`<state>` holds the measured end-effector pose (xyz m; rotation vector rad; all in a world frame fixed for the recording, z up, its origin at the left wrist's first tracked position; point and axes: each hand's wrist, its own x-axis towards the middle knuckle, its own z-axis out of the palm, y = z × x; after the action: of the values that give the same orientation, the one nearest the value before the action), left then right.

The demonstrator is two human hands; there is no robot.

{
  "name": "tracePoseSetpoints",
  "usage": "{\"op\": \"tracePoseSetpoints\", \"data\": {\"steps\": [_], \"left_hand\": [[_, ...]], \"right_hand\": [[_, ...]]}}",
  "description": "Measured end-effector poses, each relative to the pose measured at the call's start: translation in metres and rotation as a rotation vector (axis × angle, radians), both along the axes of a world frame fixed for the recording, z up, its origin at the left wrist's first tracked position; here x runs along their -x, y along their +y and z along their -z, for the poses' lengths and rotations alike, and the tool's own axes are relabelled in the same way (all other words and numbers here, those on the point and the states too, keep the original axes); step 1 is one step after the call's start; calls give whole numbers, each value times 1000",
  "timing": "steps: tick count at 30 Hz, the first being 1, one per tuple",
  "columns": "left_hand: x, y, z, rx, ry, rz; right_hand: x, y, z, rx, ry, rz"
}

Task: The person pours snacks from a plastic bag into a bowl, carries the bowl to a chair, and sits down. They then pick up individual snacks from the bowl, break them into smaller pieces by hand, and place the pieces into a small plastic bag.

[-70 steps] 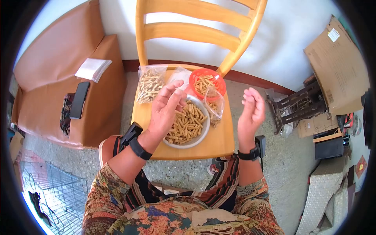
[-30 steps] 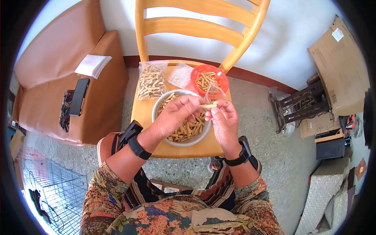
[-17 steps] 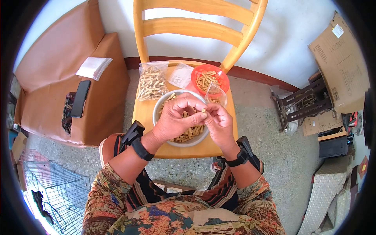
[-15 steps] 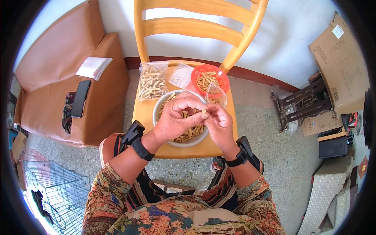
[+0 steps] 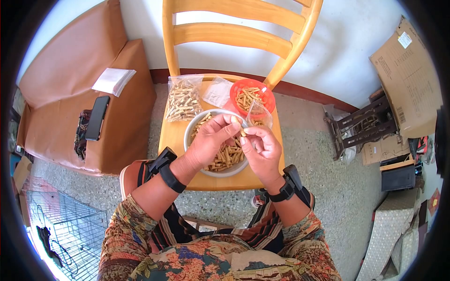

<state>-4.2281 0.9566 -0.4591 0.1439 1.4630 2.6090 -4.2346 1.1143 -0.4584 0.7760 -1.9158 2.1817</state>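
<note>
Above a white bowl (image 5: 188,129) of short tan sticks (image 5: 226,158), my two hands meet with fingertips nearly together. My right hand (image 5: 262,152) is closed in a pinch on a small tan stick (image 5: 243,133). From the other side, my left hand (image 5: 210,143) pinches at the same spot, its thumb and forefinger pressed together by the stick's upper end. The fingers cover most of this piece. Behind the bowl are a clear bag of tan sticks (image 5: 183,100), a red basket (image 5: 268,96) with more sticks, and a small clear bag (image 5: 259,114) leaning on the basket.
All this stands on a wooden chair seat (image 5: 174,145) with a slatted back (image 5: 232,35). A flat plastic packet (image 5: 216,92) lies on the seat. To the left is a brown sofa (image 5: 126,98) with a phone (image 5: 97,118); a wire cage (image 5: 70,229) sits below. Cardboard (image 5: 408,79) leans at right.
My fingertips have drawn slightly apart, and the left thumb has moved up off the stick's near end. The bowl, bags and basket stay in place on the chair.
</note>
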Motion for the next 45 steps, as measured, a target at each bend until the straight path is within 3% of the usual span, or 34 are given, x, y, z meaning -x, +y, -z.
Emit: {"op": "tracePoseSetpoints", "data": {"steps": [1,3,7,12,16,21,34,37,39,41,45], "left_hand": [[0,0,2,-1,0,-1],[2,0,4,-132,-132,191],[3,-1,6,-235,-223,265],[2,-1,7,-368,-314,404],[5,-3,13,-364,-323,461],[1,0,4,84,-79,177],[-2,-2,-3,91,-51,242],[-3,-2,-8,53,-48,203],[-2,-6,-7,-29,-125,140],[0,-8,-6,-53,-142,94],[5,-10,-4,-71,-177,-21]], "right_hand": [[2,1,-1,-1,0,-1],[5,3,-2,-182,257,82],[2,4,-10,-230,243,65],[5,5,-16,-406,410,185],[5,6,-16,-377,350,229],[12,9,-16,-421,389,328],[9,10,-18,-473,470,296],[7,15,-24,-362,386,336],[13,18,-29,-52,254,437],[21,30,-31,-96,287,468],[33,36,-34,-435,441,554]]}}
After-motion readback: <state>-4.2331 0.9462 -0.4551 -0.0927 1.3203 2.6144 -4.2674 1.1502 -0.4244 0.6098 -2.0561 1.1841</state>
